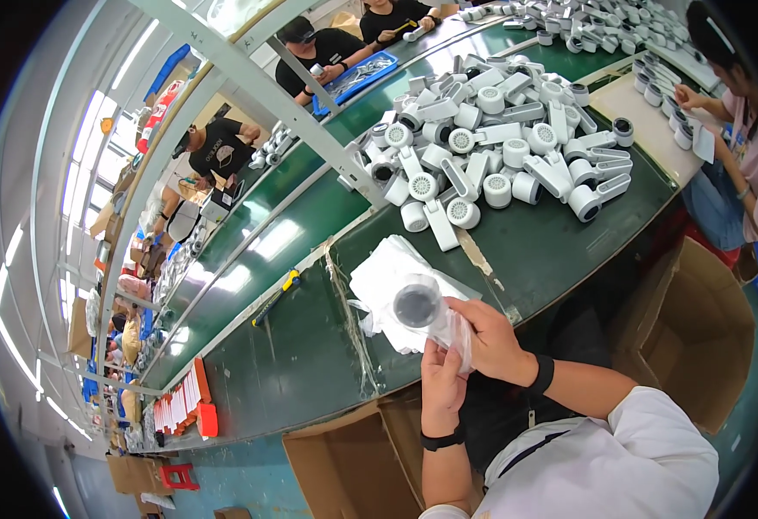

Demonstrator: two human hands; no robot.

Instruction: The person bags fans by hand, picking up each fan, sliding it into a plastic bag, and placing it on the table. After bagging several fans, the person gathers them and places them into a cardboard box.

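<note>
Over the near edge of the green workbench (301,363), both hands hold a white device (418,304) with a round, dark-ended head, shaped like a small folding hair dryer. A clear plastic bag (460,336) wraps its lower part. My right hand (493,339) closes around the bagged handle from the right. My left hand (444,381) pinches the bag from below, its fingertips partly hidden. Just beyond lies a stack of flat white plastic bags (383,268). Farther back, a large heap of similar white devices (491,130) covers the bench.
A yellow-and-black cutter knife (277,297) lies left of the bags. Orange-and-white boxes (184,402) stand at the far left. Open cardboard cartons (344,467) sit below the bench and at right (699,337). A metal frame (310,130) rises behind. Co-workers sit around; one at right (742,164) handles similar devices.
</note>
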